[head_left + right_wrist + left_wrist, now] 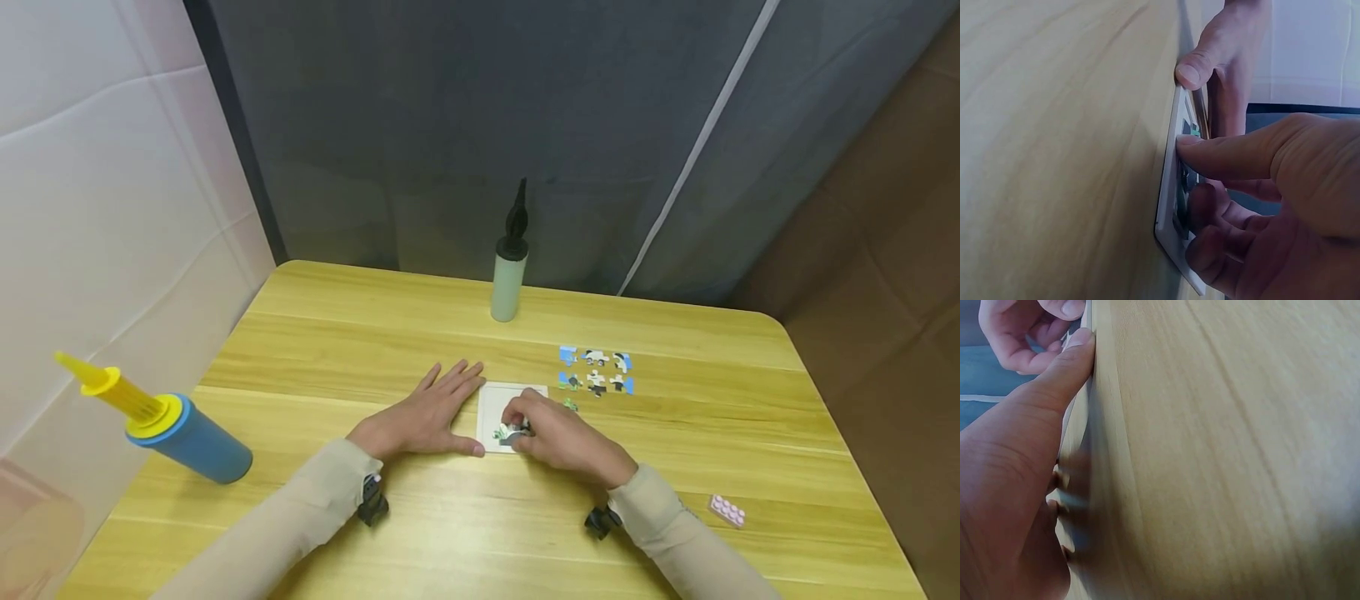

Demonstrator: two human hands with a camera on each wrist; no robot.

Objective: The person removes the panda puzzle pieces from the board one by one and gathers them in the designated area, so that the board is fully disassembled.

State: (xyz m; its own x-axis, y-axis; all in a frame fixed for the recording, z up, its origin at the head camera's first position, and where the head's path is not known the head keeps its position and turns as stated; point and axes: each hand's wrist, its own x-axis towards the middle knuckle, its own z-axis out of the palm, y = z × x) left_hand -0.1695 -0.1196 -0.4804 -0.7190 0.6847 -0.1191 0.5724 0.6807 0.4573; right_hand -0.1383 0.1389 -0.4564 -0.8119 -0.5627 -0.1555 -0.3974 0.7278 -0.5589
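Note:
A small white puzzle tray (491, 406) lies on the wooden table between the hands. My left hand (429, 417) rests on the table with fingers spread and its thumb at the tray's near left corner. Over the tray's right part, my right hand (561, 435) pinches a puzzle piece with curled fingers and thumb. Next to those fingertips, green and grey puzzle pieces (505, 436) lie in the tray's lower part, partly covered. In the right wrist view the thumb sits at the tray's rim (1171, 162). Several loose panda-picture pieces (596, 381) lie beyond the right hand.
A pale green hand pump (507, 287) with a black nozzle stands near the table's back edge. On the left stands a blue and yellow hand pump (198, 442). A pink toy brick (727, 511) lies at the right. Curtains surround the table (450, 533).

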